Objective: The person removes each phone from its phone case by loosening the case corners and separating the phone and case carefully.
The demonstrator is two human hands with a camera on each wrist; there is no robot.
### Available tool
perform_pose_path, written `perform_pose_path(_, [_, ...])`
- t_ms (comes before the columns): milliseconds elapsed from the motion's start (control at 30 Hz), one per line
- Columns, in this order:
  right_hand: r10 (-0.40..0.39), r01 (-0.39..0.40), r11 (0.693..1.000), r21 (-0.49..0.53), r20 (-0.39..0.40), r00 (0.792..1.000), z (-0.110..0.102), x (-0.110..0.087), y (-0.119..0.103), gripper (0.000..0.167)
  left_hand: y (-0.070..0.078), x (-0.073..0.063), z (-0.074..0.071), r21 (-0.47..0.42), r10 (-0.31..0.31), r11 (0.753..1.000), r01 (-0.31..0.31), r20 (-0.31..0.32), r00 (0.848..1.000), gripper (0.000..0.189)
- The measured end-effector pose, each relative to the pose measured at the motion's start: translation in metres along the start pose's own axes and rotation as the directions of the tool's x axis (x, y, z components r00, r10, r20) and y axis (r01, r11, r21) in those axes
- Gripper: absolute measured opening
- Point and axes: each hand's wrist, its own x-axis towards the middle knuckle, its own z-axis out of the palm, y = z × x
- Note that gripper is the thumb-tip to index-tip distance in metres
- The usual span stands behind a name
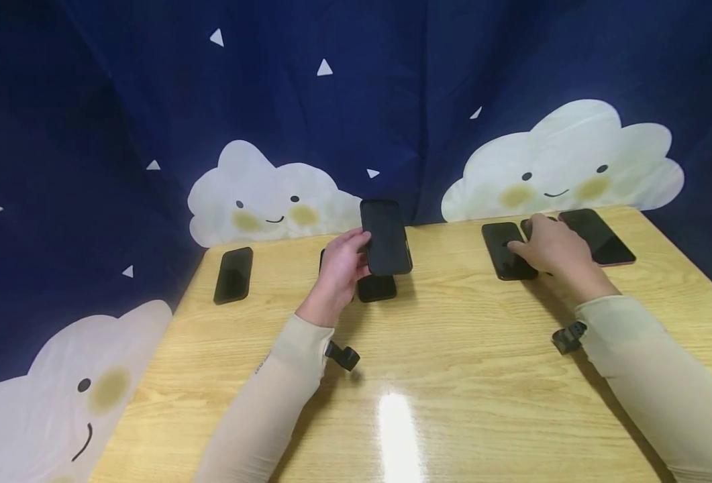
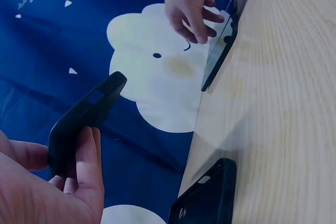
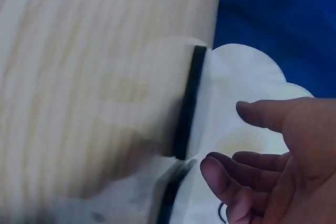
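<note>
My left hand (image 1: 342, 265) pinches a black phone case (image 1: 386, 238) by its left edge and holds it up above the table. In the left wrist view, a cutout shows in the end of that case (image 2: 86, 111). Another black case (image 1: 376, 290) lies on the table just below it. Over on the right, my right hand (image 1: 555, 248) hovers among dark phones, its thumb and fingers apart with nothing between them, as the right wrist view shows. One phone (image 1: 503, 251) lies left of that hand, a larger one (image 1: 597, 235) right of it, and another is mostly hidden beneath.
A dark phone (image 1: 233, 275) lies alone at the table's left side. Part of another dark item (image 1: 322, 258) peeks out behind my left hand. Behind the wooden table (image 1: 452, 369) hangs a blue curtain (image 1: 392, 100) with clouds. Black wrist cameras sit on both sleeves.
</note>
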Motion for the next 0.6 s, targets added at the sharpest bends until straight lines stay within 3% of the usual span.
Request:
perform_pose_path(300, [-0.108,0.108,0.993,0.043,0.013,0.994,-0.009,-0.013,-0.025,0.078,0.006,0.002,-0.015,0.020,0.013,1.000,-0.013,-0.021,1.000,0.037])
perform_pose_path(600, [-0.229,0.228,0.973,0.048,0.010,0.973,-0.007,-0.032,-0.051,0.084,0.017,0.002,-0.044,0.068,0.023,0.998,-0.017,-0.089,0.996,0.037])
